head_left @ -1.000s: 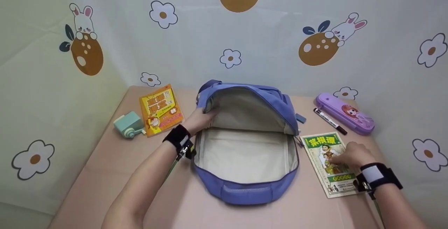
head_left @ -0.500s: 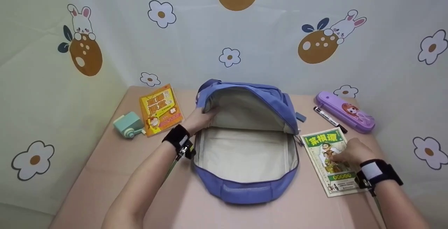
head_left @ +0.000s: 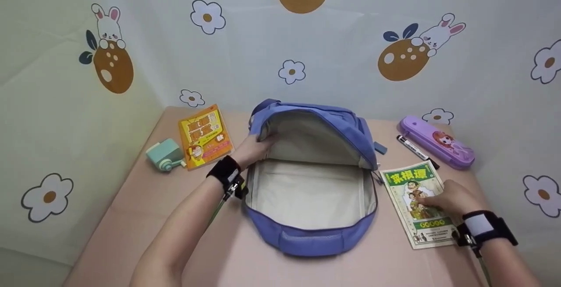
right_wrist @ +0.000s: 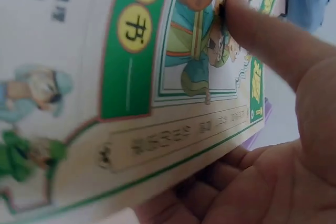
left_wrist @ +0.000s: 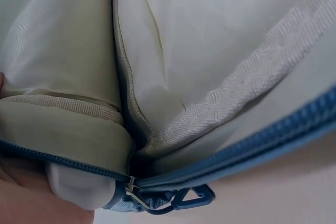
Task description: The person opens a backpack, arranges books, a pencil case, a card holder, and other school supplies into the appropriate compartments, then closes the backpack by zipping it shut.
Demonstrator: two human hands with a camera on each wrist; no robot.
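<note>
A blue backpack (head_left: 311, 245) lies unzipped on the table, its pale lining showing. At the left side of its raised flap (head_left: 350, 125), my left hand (head_left: 254, 149) grips the edge; the zipper (left_wrist: 236, 153) shows close up in the left wrist view. To the right of the bag is a thin book (head_left: 423, 230) with a green and cream cartoon cover. My right hand (head_left: 458, 199) holds it by its right edge, thumb (right_wrist: 262, 35) on the cover and fingers (right_wrist: 210, 182) beneath. That edge looks slightly raised.
On the left are an orange book (head_left: 206, 140) and a mint-green box-shaped thing (head_left: 164, 153) with a round knob. A purple pencil case (head_left: 436, 142) and a marker pen (head_left: 414, 149) lie at the back right. Patterned curtains (head_left: 245, 41) surround the table.
The right edge of the green and cream book has lifted a little in my right hand, its top corner now nearer the marker. My left hand stays on the flap. The head view shifts slightly.
</note>
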